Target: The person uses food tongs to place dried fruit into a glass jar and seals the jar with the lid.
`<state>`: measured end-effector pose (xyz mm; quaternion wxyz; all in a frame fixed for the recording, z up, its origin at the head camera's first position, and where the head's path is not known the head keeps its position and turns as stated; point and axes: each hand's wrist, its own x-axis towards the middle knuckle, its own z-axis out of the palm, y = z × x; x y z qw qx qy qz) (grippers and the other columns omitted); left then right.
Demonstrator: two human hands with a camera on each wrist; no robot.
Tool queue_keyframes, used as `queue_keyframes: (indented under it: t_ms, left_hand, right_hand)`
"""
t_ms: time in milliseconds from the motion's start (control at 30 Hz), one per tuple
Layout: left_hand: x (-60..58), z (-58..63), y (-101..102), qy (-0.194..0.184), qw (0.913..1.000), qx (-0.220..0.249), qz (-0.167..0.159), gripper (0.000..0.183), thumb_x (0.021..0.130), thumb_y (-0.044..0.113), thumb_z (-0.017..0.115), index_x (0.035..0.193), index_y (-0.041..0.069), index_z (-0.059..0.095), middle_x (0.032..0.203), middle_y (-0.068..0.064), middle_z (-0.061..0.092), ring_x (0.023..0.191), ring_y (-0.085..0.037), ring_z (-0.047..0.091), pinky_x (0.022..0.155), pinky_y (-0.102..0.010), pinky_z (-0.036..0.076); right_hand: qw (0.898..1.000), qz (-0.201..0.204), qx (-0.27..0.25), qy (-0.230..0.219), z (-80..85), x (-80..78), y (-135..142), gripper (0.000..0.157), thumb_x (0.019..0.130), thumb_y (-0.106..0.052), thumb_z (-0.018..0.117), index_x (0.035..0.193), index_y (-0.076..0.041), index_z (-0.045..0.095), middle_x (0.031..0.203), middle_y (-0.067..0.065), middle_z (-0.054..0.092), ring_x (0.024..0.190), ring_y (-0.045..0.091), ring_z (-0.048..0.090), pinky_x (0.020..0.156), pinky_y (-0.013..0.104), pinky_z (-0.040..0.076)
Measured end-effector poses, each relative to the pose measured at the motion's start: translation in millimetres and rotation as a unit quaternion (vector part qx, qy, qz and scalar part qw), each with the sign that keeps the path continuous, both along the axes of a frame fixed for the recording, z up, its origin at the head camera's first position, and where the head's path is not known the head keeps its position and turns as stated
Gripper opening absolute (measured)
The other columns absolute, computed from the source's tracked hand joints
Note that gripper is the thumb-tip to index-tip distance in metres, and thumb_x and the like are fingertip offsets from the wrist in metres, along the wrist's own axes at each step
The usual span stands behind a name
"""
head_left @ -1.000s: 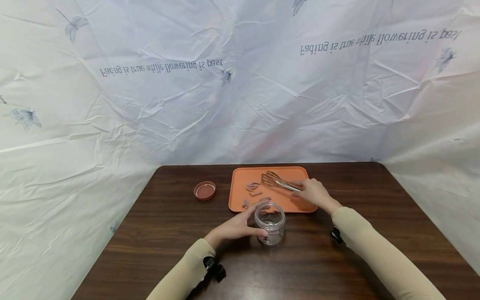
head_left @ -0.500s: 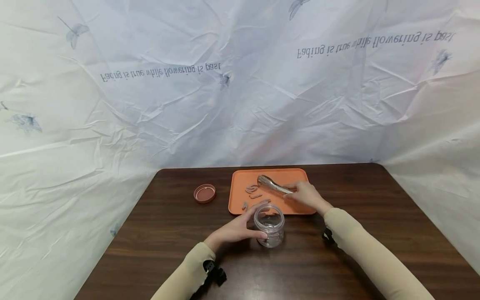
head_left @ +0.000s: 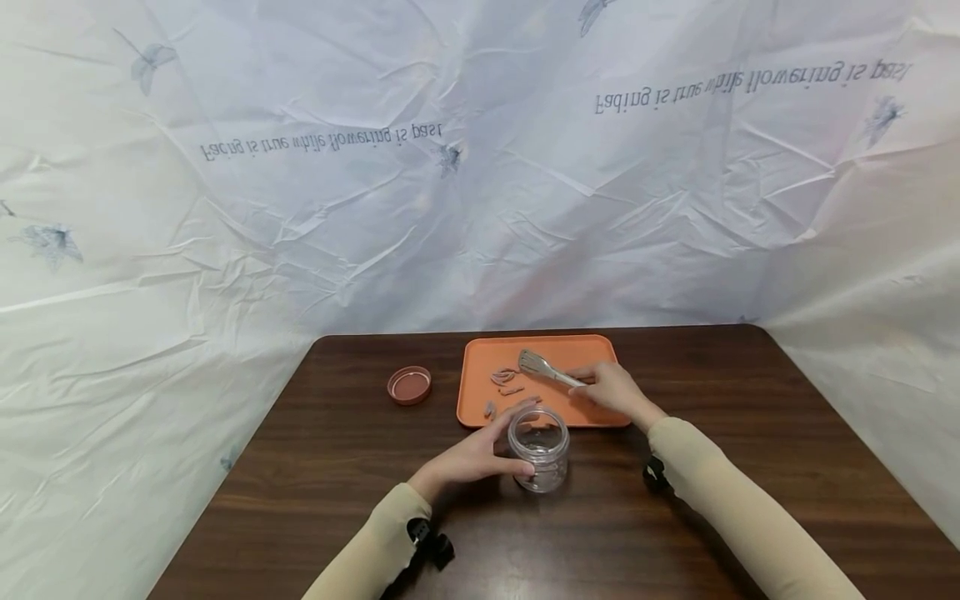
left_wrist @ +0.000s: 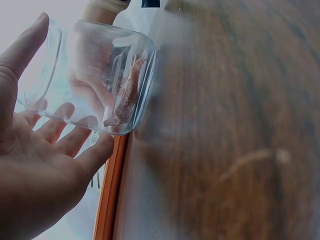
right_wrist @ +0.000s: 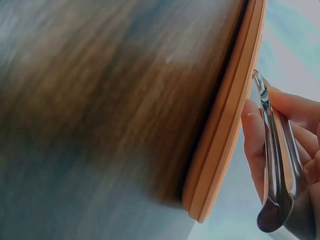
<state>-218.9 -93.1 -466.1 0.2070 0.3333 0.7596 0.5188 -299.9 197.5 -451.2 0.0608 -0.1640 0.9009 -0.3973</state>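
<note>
My left hand (head_left: 476, 454) holds a clear jar (head_left: 551, 477) round its side, thumb in front and fingers behind. The jar stands upright, without a lid, on the table by the tray's front edge. Low in it, the left wrist view shows a reddish-brown piece (left_wrist: 129, 92). In my right hand (head_left: 611, 390) is a pair of metal tongs (head_left: 553, 372), gripped by the arms. Their slotted head points left over the orange tray (head_left: 468, 383), its two halves close together. Near that head lie small pinkish-brown strips (head_left: 502, 377); whether the tongs hold one cannot be told.
A reddish-brown screw lid (head_left: 409, 386) lies on the dark wooden table (head_left: 337, 467), left of the tray. Pale printed sheeting (head_left: 480, 233) hangs behind the table and along both sides.
The tongs' two halves have come together and the head has turned over. My right hand has shifted slightly left over the tray. The left hand stays on the jar.
</note>
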Motion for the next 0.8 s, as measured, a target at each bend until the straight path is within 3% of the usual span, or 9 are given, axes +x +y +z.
queue_keyframes:
  t_ms: [267, 533, 800]
  left_hand:
    - [-1.1, 1.5, 1.9, 0.0, 0.9998, 0.015, -0.016, 0.088, 0.095, 0.025, 0.074, 0.159, 0.046, 0.017, 0.161, 0.003, 0.032, 0.147, -0.017, 0.033, 0.111, -0.03, 0.039]
    - [-0.7, 3.3, 2.7, 0.005, 0.9994, 0.028, -0.019, 0.089, 0.095, 0.019, 0.074, 0.16, 0.042, 0.017, 0.161, 0.005, 0.032, 0.146, -0.015, 0.034, 0.11, -0.03, 0.04]
    - [0.0, 3.9, 1.4, 0.008, 0.9994, 0.029, -0.02, 0.09, 0.094, 0.018, 0.075, 0.16, 0.041, 0.018, 0.161, 0.001, 0.032, 0.145, -0.018, 0.036, 0.11, -0.031, 0.04]
  right_hand:
    - [0.999, -0.026, 0.008, 0.019, 10.0, 1.8, 4.1, 0.041, 0.096, -0.014, 0.07, 0.135, -0.003, 0.064, 0.099, 0.016, 0.074, 0.064, 0.026, 0.067, 0.051, 0.037, 0.051]
    - [0.999, -0.036, -0.035, 0.018, 31.2, 1.1, 12.8, 0.044, 0.098, -0.014, 0.069, 0.139, -0.001, 0.06, 0.1, 0.022, 0.073, 0.073, 0.037, 0.07, 0.064, 0.049, 0.059]
    - [0.995, -0.049, -0.075, 0.04, 71.1, 10.2, 21.3, 0.048, 0.099, -0.021, 0.068, 0.144, -0.006, 0.057, 0.111, 0.019, 0.073, 0.072, 0.021, 0.07, 0.062, 0.034, 0.059]
